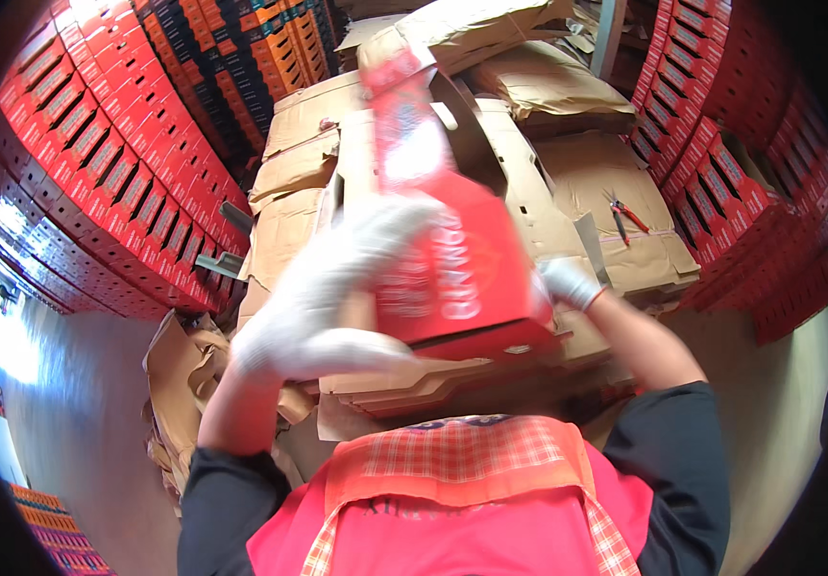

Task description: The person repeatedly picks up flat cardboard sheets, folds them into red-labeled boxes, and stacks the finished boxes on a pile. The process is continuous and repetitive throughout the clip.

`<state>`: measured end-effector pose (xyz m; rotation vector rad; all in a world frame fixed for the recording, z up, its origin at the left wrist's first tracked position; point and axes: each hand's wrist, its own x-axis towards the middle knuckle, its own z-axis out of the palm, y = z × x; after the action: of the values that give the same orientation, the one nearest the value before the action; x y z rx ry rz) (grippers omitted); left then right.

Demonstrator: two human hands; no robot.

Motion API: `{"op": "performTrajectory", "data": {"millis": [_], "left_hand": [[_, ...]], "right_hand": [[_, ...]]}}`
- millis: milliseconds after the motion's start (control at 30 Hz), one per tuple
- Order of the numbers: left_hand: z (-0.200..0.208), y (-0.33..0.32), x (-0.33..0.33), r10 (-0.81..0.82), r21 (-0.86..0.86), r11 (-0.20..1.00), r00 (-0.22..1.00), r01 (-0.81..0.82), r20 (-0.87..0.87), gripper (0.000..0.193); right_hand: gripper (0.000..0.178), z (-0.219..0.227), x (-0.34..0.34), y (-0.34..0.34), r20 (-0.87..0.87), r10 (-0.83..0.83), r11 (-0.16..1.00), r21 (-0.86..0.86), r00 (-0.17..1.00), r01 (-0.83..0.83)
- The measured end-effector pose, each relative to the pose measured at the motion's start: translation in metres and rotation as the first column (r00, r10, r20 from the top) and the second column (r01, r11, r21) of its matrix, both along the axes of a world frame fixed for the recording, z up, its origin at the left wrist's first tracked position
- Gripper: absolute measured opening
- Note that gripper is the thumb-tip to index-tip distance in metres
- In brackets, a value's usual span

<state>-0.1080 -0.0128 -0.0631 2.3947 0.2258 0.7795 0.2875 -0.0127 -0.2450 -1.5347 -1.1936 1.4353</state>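
Stacked red cartons (78,125) rise along the far left, and crumpled brown cardboard (179,370) lies at the near left of the work pile; a loose flap there could snag a sleeve if the left elbow swings out. Next comes the left hand (323,288) in a white glove, blurred, its grip wide, thumb and fingers spread across the left side of the red box (491,259). Whether it presses on the cardboard I cannot tell. If it does not, the box could tip or slide, since little else appears to steady that side.

The red box sits mid-picture above the brown cardboard sheets (531,206), angled, its far end narrow and smeared by blur. Its thin panels could crease or spring out of line if one hand pushes harder than the other. The sheets beneath overlap unevenly, so a firm push might shift them.

At the box's right edge is the right hand (571,282), also gloved; its fingers are partly hidden, so I cannot tell how tight its grip is. Beyond it, red-handled cutters (636,220) lie on a brown stack (649,264); a jolt could knock them off.
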Motion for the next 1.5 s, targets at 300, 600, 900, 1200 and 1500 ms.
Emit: {"op": "performTrajectory", "data": {"millis": [300,600,900,1200,1500], "left_hand": [[-0.012,-0.034,0.17,0.093,0.377,0.899,0.938,-0.223,0.333,0.092],[-0.062,-0.036,0.198,0.205,0.068,0.939,0.707,-0.338,0.677,0.146],[-0.087,-0.051,0.195,0.212,-0.42,0.907,0.903,-0.039,0.374,0.137],[-0.083,-0.033,0.153,0.171,-0.23,0.973,0.718,-0.015,0.675,0.131],[-0.134,0.003,-0.042,0.537,0.081,0.799,0.766,-0.597,0.353,0.093]], "right_hand": [[0.026,0.139,0.026,-0.026,-0.334,-0.333,0.523,0.713,0.882,0.468],[0.037,0.246,-0.065,-0.086,0.617,-0.076,0.897,0.385,0.783,-0.216],[0.013,0.236,-0.096,-0.041,0.845,-0.273,0.568,0.527,0.459,-0.632],[0.042,0.238,-0.161,-0.011,0.492,0.093,0.728,0.56,0.866,-0.396],[0.05,0.21,-0.128,-0.017,0.024,0.204,0.815,0.549,0.979,-0.183]]}}
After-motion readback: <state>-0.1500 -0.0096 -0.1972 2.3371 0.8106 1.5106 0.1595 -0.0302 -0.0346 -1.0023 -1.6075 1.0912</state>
